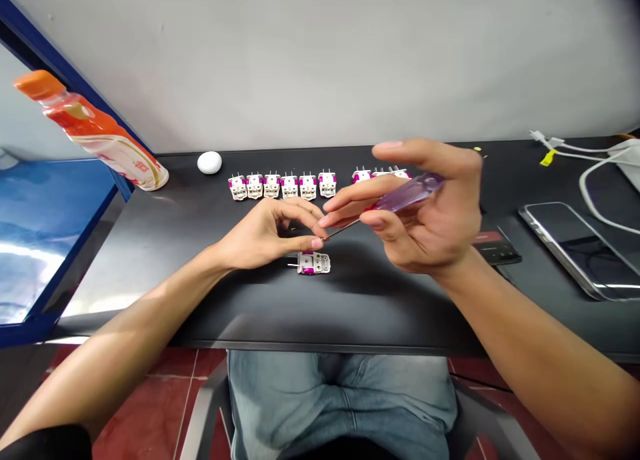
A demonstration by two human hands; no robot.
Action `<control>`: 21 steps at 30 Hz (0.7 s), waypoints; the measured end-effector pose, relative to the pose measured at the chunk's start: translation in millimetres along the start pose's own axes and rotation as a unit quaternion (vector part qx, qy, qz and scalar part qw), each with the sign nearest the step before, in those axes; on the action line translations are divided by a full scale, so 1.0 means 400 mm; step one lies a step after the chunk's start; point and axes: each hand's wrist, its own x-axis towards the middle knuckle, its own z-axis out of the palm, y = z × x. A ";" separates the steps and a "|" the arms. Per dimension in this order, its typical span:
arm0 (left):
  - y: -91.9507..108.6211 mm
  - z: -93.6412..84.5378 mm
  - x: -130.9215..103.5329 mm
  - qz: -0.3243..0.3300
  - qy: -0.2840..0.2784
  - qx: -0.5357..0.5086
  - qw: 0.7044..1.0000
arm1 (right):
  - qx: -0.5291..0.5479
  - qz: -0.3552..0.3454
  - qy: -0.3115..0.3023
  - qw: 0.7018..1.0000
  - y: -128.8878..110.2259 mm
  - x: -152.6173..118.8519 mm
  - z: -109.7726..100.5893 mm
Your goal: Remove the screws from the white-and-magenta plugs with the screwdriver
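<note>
My right hand (pixel 427 210) grips a screwdriver (pixel 410 195) by its clear purple handle, index finger lifted off it. The thin shaft points down and left to the fingertips of my left hand (pixel 280 232). Those fingertips are pinched together at the screwdriver's tip; whatever small thing they hold is too small to make out. Just below them, a white and purple electrical plug (pixel 314 263) lies on the black table (pixel 300 313), its pins pointing left and its inner side facing up. Neither hand grips this plug.
Several similar plugs (pixel 290 185) stand in a row at the back, more behind my right hand. A white egg-shaped object (pixel 209 163) and an orange-capped bottle (pixel 95 133) are at left. At right lie a phone (pixel 585 247), a dark flat item (pixel 495 247) and white cables (pixel 590 180).
</note>
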 end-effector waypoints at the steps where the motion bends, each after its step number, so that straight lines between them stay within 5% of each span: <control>1: 0.005 0.001 0.000 0.006 -0.014 0.019 1.000 | 0.009 0.021 -0.013 1.000 0.001 -0.004 0.001; 7: 0.029 0.016 -0.001 -0.006 -0.101 0.066 0.993 | 0.012 0.077 -0.099 0.992 0.007 -0.021 0.012; 14: 0.023 0.018 -0.003 -0.004 -0.100 0.064 0.993 | -0.026 0.016 -0.127 0.991 0.040 -0.037 0.033; 21: 0.011 0.013 -0.004 -0.021 -0.100 0.117 0.988 | -0.095 0.119 -0.193 0.969 0.019 -0.024 0.032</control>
